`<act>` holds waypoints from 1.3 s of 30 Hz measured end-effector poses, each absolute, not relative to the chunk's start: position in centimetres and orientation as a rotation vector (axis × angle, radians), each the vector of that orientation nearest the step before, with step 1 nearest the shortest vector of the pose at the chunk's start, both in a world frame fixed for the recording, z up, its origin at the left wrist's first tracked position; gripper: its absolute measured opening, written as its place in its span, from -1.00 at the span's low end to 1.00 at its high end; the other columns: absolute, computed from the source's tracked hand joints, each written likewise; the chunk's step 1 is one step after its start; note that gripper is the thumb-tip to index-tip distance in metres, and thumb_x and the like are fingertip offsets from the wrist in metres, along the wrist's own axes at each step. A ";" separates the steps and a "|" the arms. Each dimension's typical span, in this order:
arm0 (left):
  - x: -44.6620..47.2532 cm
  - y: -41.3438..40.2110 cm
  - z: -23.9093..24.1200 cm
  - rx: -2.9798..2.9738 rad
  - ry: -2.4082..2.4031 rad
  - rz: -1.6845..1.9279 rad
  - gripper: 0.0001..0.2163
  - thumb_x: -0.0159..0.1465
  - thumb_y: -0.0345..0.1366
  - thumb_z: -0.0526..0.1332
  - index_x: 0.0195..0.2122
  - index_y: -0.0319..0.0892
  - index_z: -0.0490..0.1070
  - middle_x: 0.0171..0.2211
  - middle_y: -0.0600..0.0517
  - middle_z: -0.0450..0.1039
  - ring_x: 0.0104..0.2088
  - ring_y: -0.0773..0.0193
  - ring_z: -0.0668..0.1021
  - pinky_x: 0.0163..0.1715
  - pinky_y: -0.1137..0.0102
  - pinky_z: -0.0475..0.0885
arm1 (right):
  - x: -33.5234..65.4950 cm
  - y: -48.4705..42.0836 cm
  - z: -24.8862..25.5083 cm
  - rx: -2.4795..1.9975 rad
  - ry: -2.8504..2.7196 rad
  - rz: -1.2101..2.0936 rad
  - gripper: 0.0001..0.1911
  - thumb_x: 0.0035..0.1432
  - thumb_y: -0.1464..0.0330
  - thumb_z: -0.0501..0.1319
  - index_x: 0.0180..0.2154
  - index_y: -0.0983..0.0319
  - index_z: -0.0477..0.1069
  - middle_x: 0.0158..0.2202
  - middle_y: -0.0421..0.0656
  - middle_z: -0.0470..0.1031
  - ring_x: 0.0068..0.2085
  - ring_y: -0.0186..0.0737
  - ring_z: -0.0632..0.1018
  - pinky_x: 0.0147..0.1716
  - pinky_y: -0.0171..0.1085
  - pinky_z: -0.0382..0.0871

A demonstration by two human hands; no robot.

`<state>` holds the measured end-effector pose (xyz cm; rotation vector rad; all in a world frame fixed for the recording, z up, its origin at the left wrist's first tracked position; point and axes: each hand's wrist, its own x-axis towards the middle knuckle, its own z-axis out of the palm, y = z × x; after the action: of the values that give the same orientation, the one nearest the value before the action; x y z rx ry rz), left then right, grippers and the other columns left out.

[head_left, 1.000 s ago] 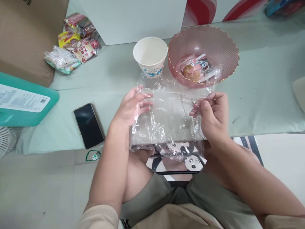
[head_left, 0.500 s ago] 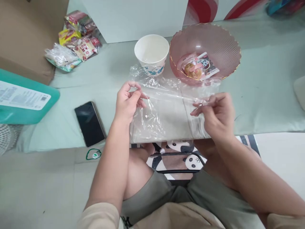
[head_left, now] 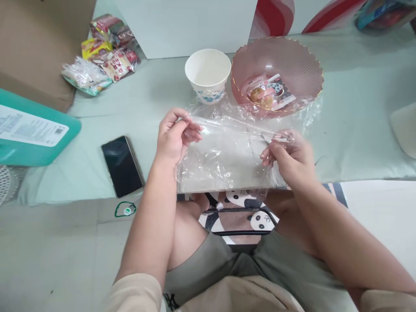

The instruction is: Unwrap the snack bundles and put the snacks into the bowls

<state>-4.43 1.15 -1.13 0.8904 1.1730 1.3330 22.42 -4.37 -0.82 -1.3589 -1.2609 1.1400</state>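
Pale green cloth covers the table, where clear plastic film spreads before the paper cup. Left hand and right hand pinch it at opposite sides, fingers nearly closed. Likely light, limp and slippery, it should hold best by its corners.

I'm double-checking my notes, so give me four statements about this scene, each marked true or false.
1. The left hand and right hand hold clear, crinkled plastic film. True.
2. The white paper cup with blue print stands right of the pink, ribbed, translucent bowl. False: the cup stands left of the bowl.
3. Wrapped snacks in printed packets lie inside the bowl. True.
4. The rectangular, dark-screened phone lies beside the right forearm. False: the phone lies beside the left forearm.
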 end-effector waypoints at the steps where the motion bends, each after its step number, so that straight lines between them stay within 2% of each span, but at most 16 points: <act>1: -4.5 1.2 -1.2 0.899 1.169 1.325 -0.79 0.18 -0.26 0.36 -0.44 -0.08 0.30 -0.63 0.19 0.49 -0.70 0.43 0.49 -0.72 0.54 0.31 | 22.5 -4.3 -0.9 -1.347 -1.262 1.113 -0.76 0.21 0.19 0.35 -0.27 0.13 0.33 -0.59 -0.33 0.48 -0.64 -0.34 0.46 -0.64 -0.33 0.33; 4: -4.8 1.1 -1.4 0.930 1.135 1.301 -0.82 0.16 -0.30 0.34 -0.45 -0.09 0.31 -0.68 0.19 0.42 -0.74 0.43 0.44 -0.75 0.52 0.27 | 22.9 -4.1 -1.3 -1.245 -1.281 0.994 -0.78 0.24 0.15 0.34 -0.26 0.10 0.37 -0.61 -0.35 0.44 -0.67 -0.37 0.40 -0.65 -0.32 0.29; 8: -5.0 1.0 -1.3 0.964 1.124 1.246 -0.87 0.15 -0.36 0.29 -0.49 -0.11 0.36 -0.63 0.14 0.48 -0.69 0.40 0.49 -0.69 0.51 0.36 | 23.5 -3.7 -1.8 -1.193 -1.239 0.897 -0.76 0.24 0.11 0.32 -0.34 0.09 0.39 -0.53 -0.30 0.44 -0.59 -0.35 0.43 -0.59 -0.30 0.29; 13: -5.0 0.9 -1.0 0.960 1.140 1.195 -0.88 0.07 -0.46 0.24 -0.58 -0.17 0.42 -0.54 0.08 0.54 -0.57 0.39 0.57 -0.51 0.48 0.50 | 24.1 -3.7 -1.2 -1.089 -1.260 0.863 -0.76 0.10 0.10 0.39 -0.45 0.08 0.49 -0.41 -0.19 0.49 -0.40 -0.22 0.51 -0.38 -0.18 0.38; 17: -4.8 1.1 -1.3 1.023 1.136 1.213 -0.77 0.18 -0.36 0.24 -0.62 -0.19 0.51 -0.51 0.00 0.54 -0.49 0.35 0.59 -0.43 0.44 0.51 | 24.7 -3.6 -0.3 -1.148 -1.368 0.809 -0.73 0.13 0.04 0.34 -0.48 0.04 0.55 -0.36 -0.13 0.52 -0.25 -0.07 0.55 -0.21 -0.06 0.44; 20: -4.6 1.4 -2.1 1.049 1.227 1.312 -0.63 0.29 -0.20 0.26 -0.66 -0.18 0.50 -0.57 0.00 0.50 -0.49 0.35 0.57 -0.43 0.44 0.47 | 24.8 -3.7 -0.2 -1.104 -1.374 0.899 -0.57 0.17 -0.09 0.23 -0.47 0.05 0.60 -0.34 -0.07 0.55 -0.23 0.00 0.56 -0.18 0.01 0.45; 23: -4.5 1.7 -2.8 1.104 1.275 1.412 -0.71 0.20 -0.22 0.38 -0.64 -0.15 0.50 -0.60 0.07 0.46 -0.50 0.40 0.53 -0.40 0.47 0.45 | 24.5 -4.0 -0.2 -1.098 -1.302 0.997 -0.32 0.25 -0.21 0.02 -0.52 0.09 0.61 -0.38 -0.05 0.54 -0.30 -0.04 0.56 -0.15 0.03 0.45; 25: -4.5 1.6 -2.9 1.145 1.245 1.412 -0.82 0.10 -0.30 0.45 -0.59 -0.15 0.52 -0.54 0.09 0.50 -0.46 0.41 0.53 -0.38 0.48 0.47 | 24.3 -4.2 -0.1 -1.205 -1.261 0.999 -0.32 0.32 -0.17 0.01 -0.56 0.09 0.58 -0.40 -0.06 0.53 -0.31 -0.09 0.56 -0.13 0.00 0.47; 27: -4.4 1.5 -2.7 1.142 1.199 1.375 -0.88 0.01 -0.37 0.47 -0.51 -0.14 0.53 -0.43 0.08 0.54 -0.39 0.39 0.56 -0.38 0.50 0.49 | 24.1 -4.3 -0.2 -1.280 -1.255 0.992 -0.50 0.31 -0.03 0.17 -0.54 0.11 0.54 -0.38 -0.10 0.52 -0.29 -0.14 0.57 -0.13 -0.06 0.50; 29: -4.4 1.3 -2.3 1.092 1.171 1.317 -0.81 -0.04 -0.42 0.45 -0.40 -0.13 0.53 -0.27 0.06 0.56 -0.28 0.34 0.60 -0.40 0.51 0.51 | 24.2 -4.2 -0.5 -1.256 -1.222 1.072 -0.78 0.19 0.12 0.33 -0.39 0.10 0.52 -0.29 -0.18 0.50 -0.24 -0.19 0.59 -0.17 -0.13 0.54; 30: -4.3 1.3 -2.1 1.066 1.168 1.287 -0.75 -0.06 -0.45 0.44 -0.33 -0.12 0.52 -0.18 0.04 0.56 -0.24 0.31 0.62 -0.42 0.51 0.51 | 24.2 -4.2 -0.7 -1.233 -1.205 1.140 -0.84 0.13 0.18 0.38 -0.27 0.08 0.50 -0.23 -0.22 0.48 -0.23 -0.22 0.61 -0.20 -0.16 0.55; 33: -4.4 1.2 -1.8 1.038 1.187 1.238 -0.59 -0.07 -0.50 0.38 -0.17 -0.07 0.51 0.08 0.01 0.48 -0.21 0.27 0.66 -0.50 0.52 0.49 | 24.6 -3.9 -1.3 -1.233 -1.211 1.268 -0.48 0.07 0.29 0.40 0.05 -0.05 0.31 -0.11 -0.29 0.46 -0.29 -0.31 0.60 -0.25 -0.22 0.56; 35: -4.7 1.4 -2.0 1.056 1.201 1.244 -0.54 -0.07 -0.50 0.36 -0.11 -0.04 0.51 0.16 0.00 0.45 -0.28 0.31 0.65 -0.57 0.55 0.42 | 24.7 -3.8 -1.3 -1.297 -1.290 1.296 -0.37 0.07 0.33 0.40 0.14 -0.05 0.24 -0.16 -0.28 0.50 -0.38 -0.33 0.56 -0.33 -0.24 0.53; 37: -5.0 1.6 -2.3 1.078 1.190 1.248 -0.53 -0.06 -0.49 0.36 -0.08 -0.02 0.52 0.15 0.00 0.46 -0.40 0.40 0.61 -0.64 0.57 0.33 | 24.6 -3.8 -1.0 -1.361 -1.313 1.370 -0.44 0.08 0.33 0.39 0.10 0.04 0.30 -0.30 -0.26 0.50 -0.45 -0.33 0.49 -0.43 -0.27 0.46; 39: -5.3 1.8 -2.7 1.094 1.161 1.249 -0.53 -0.06 -0.48 0.36 -0.08 -0.01 0.53 0.11 0.03 0.48 -0.52 0.50 0.53 -0.71 0.56 0.23 | 24.4 -3.8 -0.4 -1.397 -1.248 1.454 -0.64 0.11 0.33 0.36 -0.04 0.13 0.40 -0.42 -0.26 0.43 -0.48 -0.35 0.45 -0.48 -0.31 0.39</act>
<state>-5.28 1.76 -2.65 1.0944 1.1605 1.2488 24.43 -3.83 -0.43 -1.3974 -1.2481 1.4539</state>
